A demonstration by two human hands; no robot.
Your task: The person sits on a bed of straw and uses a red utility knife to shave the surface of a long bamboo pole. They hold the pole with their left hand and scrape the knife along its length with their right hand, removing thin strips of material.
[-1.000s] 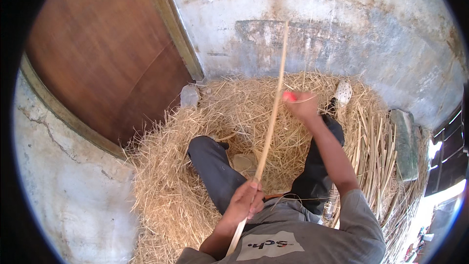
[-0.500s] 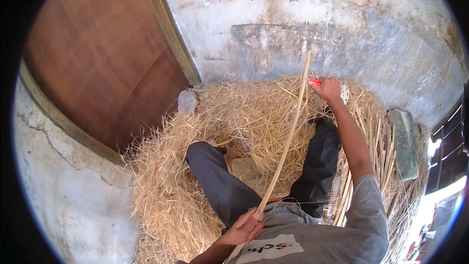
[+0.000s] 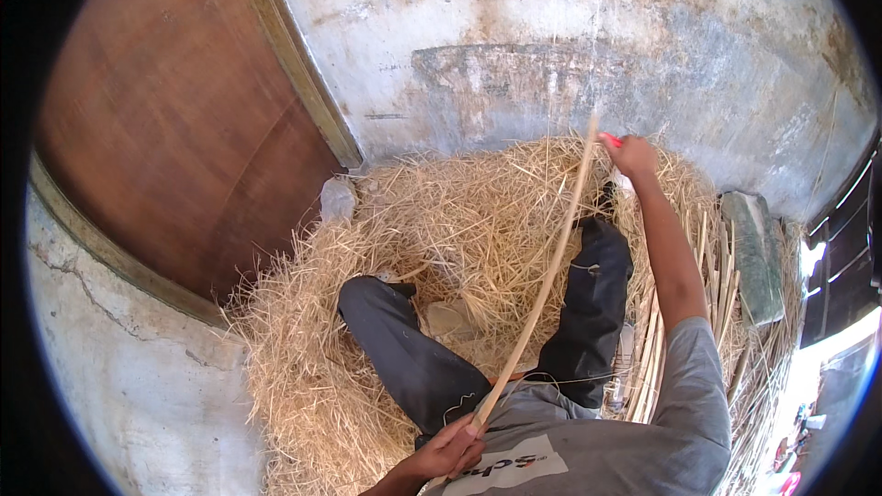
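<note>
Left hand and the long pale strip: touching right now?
Touching. The head view shows the left hand closed around the long pale strip near its lower end, thumb lying against it.

Place: we sit in a rough workshop corner, apparently
Wall (image 3: 661,64): we face stained plaster
Door (image 3: 175,119): we see brown boarding
Litter (image 3: 312,340): straw-like shavings heap around us
Strips (image 3: 721,285): we see long ones at right

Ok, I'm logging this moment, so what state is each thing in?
Left hand: closed on the pale strip.
Right hand: closed on a small red object.
Pale strip: slightly bowed, held aslant.
Red object: mostly covered.
Brown door: seemingly shut.
Straw: loose, heaped.
Sticks: piled side by side.
Far wall: stained, worn.
</note>
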